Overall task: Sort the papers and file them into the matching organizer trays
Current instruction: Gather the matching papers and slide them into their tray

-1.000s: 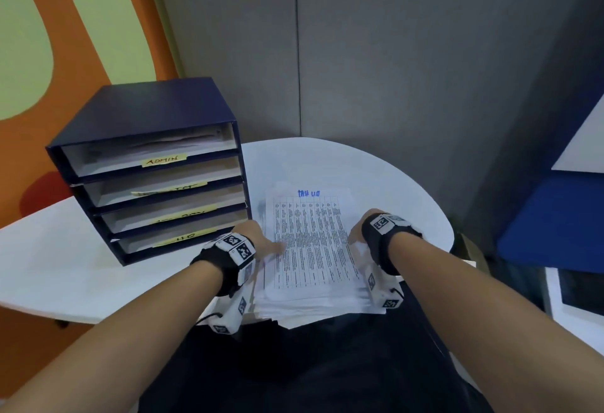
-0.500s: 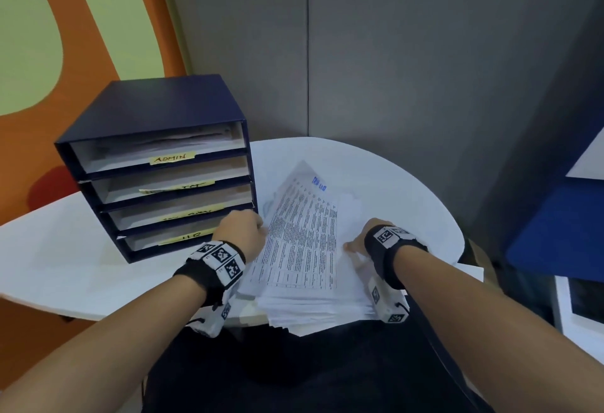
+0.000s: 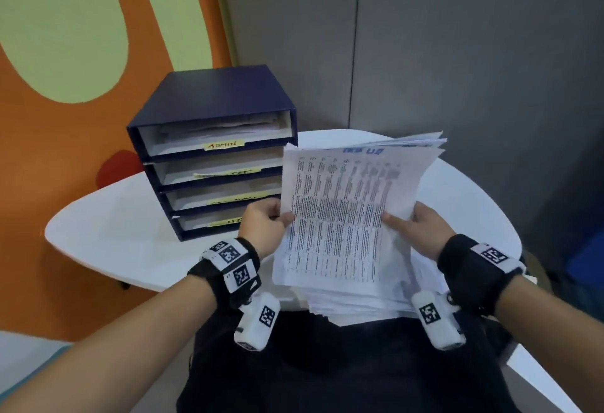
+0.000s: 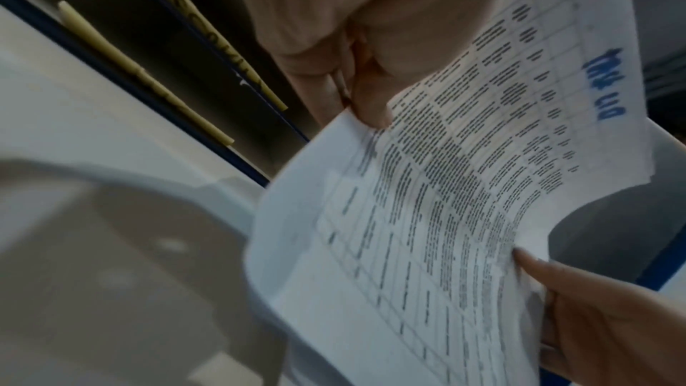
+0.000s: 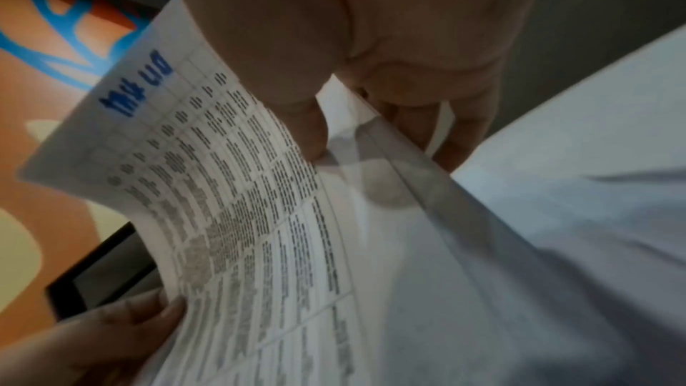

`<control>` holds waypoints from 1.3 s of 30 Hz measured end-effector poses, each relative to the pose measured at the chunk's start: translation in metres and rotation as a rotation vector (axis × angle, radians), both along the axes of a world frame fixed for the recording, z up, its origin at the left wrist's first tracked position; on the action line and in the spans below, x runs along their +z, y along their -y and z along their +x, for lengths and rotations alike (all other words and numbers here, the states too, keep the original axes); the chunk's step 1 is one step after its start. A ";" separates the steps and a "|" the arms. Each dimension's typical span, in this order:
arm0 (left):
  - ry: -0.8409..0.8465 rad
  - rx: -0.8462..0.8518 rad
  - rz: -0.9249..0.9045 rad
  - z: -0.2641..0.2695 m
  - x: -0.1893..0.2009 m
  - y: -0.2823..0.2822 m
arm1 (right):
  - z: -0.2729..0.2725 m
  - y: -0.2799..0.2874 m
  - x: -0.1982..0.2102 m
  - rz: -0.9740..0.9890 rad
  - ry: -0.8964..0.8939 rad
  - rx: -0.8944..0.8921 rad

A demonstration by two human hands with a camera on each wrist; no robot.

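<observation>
A bundle of printed sheets (image 3: pixel 343 213), the top one a table with a blue handwritten heading, is tilted up off the white table (image 3: pixel 124 236). My left hand (image 3: pixel 279 216) pinches its left edge, thumb on top (image 4: pixel 369 110). My right hand (image 3: pixel 398 219) grips the right edge, thumb on the print and fingers under several sheets (image 5: pixel 319 134). More sheets (image 3: pixel 362 303) lie beneath at the table's near edge. The navy organizer (image 3: pixel 212 98), with stacked trays labelled by yellow notes, stands just left of the papers; its top tray reads ADMIN (image 3: pixel 224 144) and holds papers.
A grey partition wall (image 3: pixel 425 52) stands behind the table and an orange and green wall (image 3: pixel 65 52) rises at the left. Bare tabletop lies left of the organizer. My dark-clothed lap (image 3: pixel 327 363) is below the table's near edge.
The papers lay flat under both hands a second ago. Both hands have now taken the side edges and raised the bundle, its far end tilted up toward me.
</observation>
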State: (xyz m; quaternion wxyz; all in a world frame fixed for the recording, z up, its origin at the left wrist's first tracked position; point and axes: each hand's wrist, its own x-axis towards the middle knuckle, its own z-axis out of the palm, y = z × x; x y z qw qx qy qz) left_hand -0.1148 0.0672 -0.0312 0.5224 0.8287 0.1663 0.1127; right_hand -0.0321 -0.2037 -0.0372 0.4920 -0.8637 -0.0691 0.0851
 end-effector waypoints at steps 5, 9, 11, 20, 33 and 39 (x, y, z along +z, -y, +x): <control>0.026 -0.094 -0.127 -0.005 0.006 -0.003 | -0.010 -0.008 0.029 0.181 0.097 0.028; 0.051 -0.093 -0.122 -0.012 0.017 0.002 | -0.020 -0.020 0.041 0.258 0.154 0.042; 0.015 -0.014 -0.159 -0.014 0.023 -0.001 | -0.023 -0.028 0.043 0.298 0.140 0.050; -0.327 -0.174 -0.337 -0.038 0.064 -0.078 | -0.043 -0.054 0.053 0.315 -0.201 0.287; -0.217 0.083 -0.548 -0.052 0.083 -0.149 | -0.071 -0.092 0.055 0.504 -0.461 0.456; -0.106 0.143 -0.558 -0.053 0.080 -0.154 | -0.062 -0.112 0.055 0.561 -0.372 0.313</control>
